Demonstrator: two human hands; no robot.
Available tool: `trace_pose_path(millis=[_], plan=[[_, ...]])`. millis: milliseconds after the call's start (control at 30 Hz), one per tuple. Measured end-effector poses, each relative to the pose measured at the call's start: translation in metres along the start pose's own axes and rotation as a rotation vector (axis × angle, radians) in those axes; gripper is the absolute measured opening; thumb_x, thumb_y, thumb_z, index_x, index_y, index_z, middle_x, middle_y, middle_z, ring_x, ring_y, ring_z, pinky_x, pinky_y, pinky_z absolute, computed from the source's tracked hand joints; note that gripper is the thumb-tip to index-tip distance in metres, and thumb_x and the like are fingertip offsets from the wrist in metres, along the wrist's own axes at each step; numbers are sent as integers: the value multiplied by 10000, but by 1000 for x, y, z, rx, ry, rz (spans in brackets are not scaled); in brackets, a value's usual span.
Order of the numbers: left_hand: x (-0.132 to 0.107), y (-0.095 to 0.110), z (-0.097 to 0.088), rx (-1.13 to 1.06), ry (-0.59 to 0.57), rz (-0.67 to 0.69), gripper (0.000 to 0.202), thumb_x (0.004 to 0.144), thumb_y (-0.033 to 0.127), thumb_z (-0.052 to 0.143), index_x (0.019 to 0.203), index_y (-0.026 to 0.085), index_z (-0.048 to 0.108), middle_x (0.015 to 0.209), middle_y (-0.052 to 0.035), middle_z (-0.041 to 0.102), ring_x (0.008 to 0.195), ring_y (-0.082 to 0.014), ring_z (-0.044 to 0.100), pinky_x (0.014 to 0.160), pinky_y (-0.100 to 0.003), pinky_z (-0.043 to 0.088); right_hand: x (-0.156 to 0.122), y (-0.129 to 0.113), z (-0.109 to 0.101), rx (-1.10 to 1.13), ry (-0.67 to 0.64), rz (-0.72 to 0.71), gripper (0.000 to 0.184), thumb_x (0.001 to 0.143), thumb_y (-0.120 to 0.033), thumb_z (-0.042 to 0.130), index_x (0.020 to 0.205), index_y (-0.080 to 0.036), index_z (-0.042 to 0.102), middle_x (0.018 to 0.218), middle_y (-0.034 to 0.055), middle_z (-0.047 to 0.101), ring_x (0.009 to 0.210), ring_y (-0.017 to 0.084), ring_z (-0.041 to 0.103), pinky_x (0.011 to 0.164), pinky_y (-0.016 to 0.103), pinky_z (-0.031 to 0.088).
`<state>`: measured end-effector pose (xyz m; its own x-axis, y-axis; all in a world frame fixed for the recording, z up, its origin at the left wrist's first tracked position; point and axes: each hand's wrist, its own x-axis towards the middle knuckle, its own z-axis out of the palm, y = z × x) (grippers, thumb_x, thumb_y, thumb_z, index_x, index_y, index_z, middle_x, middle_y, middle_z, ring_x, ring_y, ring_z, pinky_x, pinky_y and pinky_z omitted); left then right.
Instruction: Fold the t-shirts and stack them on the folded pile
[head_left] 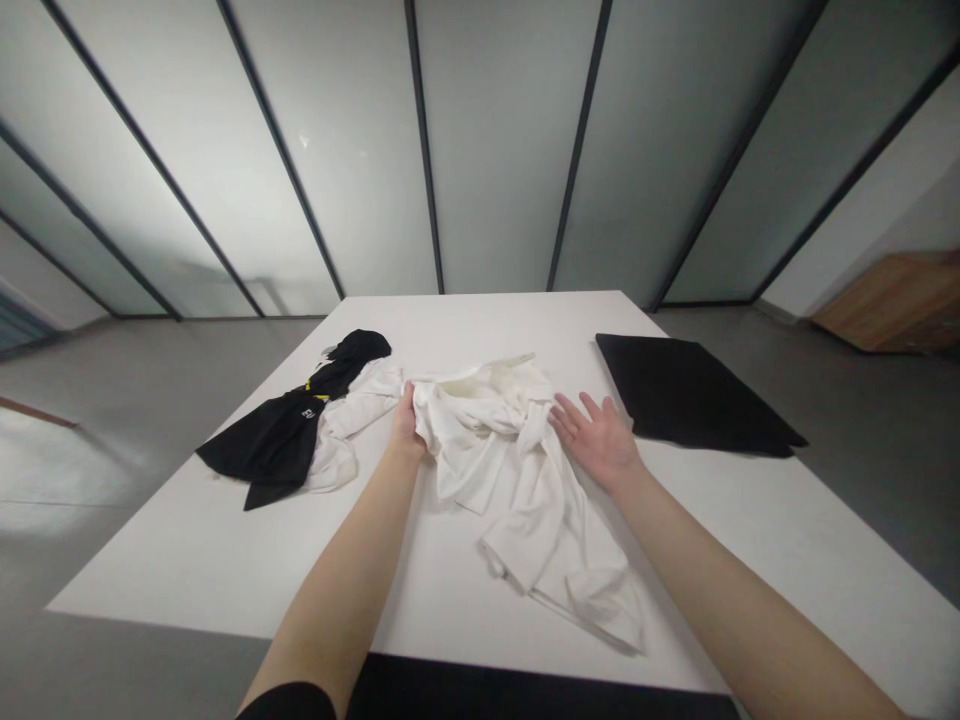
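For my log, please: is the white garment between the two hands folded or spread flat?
Neither; the white garment is crumpled: its cloth is bunched, twisted and creased.

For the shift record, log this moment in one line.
left hand: holding white garment | right hand: open beside it | table: black garment left, black sheet right
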<state>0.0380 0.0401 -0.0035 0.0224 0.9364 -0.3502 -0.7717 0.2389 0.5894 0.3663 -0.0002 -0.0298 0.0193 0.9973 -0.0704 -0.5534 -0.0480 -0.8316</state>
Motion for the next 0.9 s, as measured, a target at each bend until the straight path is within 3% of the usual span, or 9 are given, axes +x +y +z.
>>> trace_pose_path(millis=[100, 200, 267, 333, 433, 533, 633, 767, 900], plan=[[6, -8, -2, 63, 15, 80, 345, 882, 331, 774, 1186, 178, 720, 1028, -98, 832, 1033, -305, 803, 1028, -448, 602, -4, 12, 8, -206, -66, 23, 608, 835, -611, 802, 1338, -360, 571, 1322, 87, 750, 1257, 295, 704, 1129, 530, 542], [4, -18, -3, 160, -58, 102, 370, 794, 196, 816, 1152, 166, 726, 1012, -93, 836, 984, -288, 810, 1006, -419, 609, -7, 21, 16, -351, -84, -14, 706, 777, -525, 882, 1369, -290, 578, 1258, 86, 779, 1201, 292, 727, 1114, 494, 542], [-1, -21, -6, 235, -118, 33, 368, 752, 140, 815, 1112, 157, 738, 989, -93, 837, 938, -286, 814, 969, -406, 621, -10, 23, 19, -425, -107, -23, 653, 760, -506, 897, 1301, -257, 627, 1150, 78, 809, 1085, 284, 759, 1012, 455, 590], [-5, -21, -9, 297, -161, -111, 343, 731, 117, 799, 1070, 142, 749, 955, -105, 835, 884, -293, 815, 925, -406, 633, -12, 22, 21, -489, -118, 12, 565, 751, -498, 904, 1197, -244, 668, 972, 54, 822, 885, 261, 772, 814, 388, 619], [-10, -16, -12, 289, -225, -308, 307, 768, 191, 775, 1066, 121, 755, 947, -139, 828, 899, -330, 814, 930, -446, 634, -17, 19, 21, -551, -127, 65, 434, 748, -503, 902, 1013, -226, 699, 769, 14, 778, 643, 206, 696, 592, 295, 529], [-13, -4, -11, 185, -266, -286, 339, 849, 319, 740, 1138, 140, 743, 999, -135, 825, 1011, -359, 798, 1013, -490, 605, -16, 12, 17, -450, -82, 38, 343, 746, -473, 891, 863, -229, 680, 707, -21, 735, 598, 173, 644, 557, 263, 479], [-16, 13, -10, 101, -180, -166, 348, 954, 417, 632, 1161, 155, 732, 994, -106, 825, 1084, -357, 775, 1073, -484, 576, -7, -3, 4, -195, 85, -59, 284, 739, -394, 871, 862, -265, 650, 725, -57, 717, 640, 180, 661, 590, 278, 521], [-16, 36, -15, 5, -55, 10, 392, 1026, 441, 495, 1167, 160, 730, 948, -87, 822, 1113, -328, 764, 1113, -468, 549, 7, -26, -16, 66, 217, -221, 193, 786, -295, 797, 862, -288, 620, 841, -68, 748, 806, 196, 724, 721, 321, 604], [-10, 44, -21, -26, -55, 11, 407, 1021, 445, 530, 1204, 140, 727, 1028, -114, 826, 1111, -333, 771, 1106, -482, 551, 13, -32, -28, 121, 260, -255, 150, 793, -232, 758, 837, -275, 621, 868, -60, 756, 802, 164, 722, 712, 277, 616]])
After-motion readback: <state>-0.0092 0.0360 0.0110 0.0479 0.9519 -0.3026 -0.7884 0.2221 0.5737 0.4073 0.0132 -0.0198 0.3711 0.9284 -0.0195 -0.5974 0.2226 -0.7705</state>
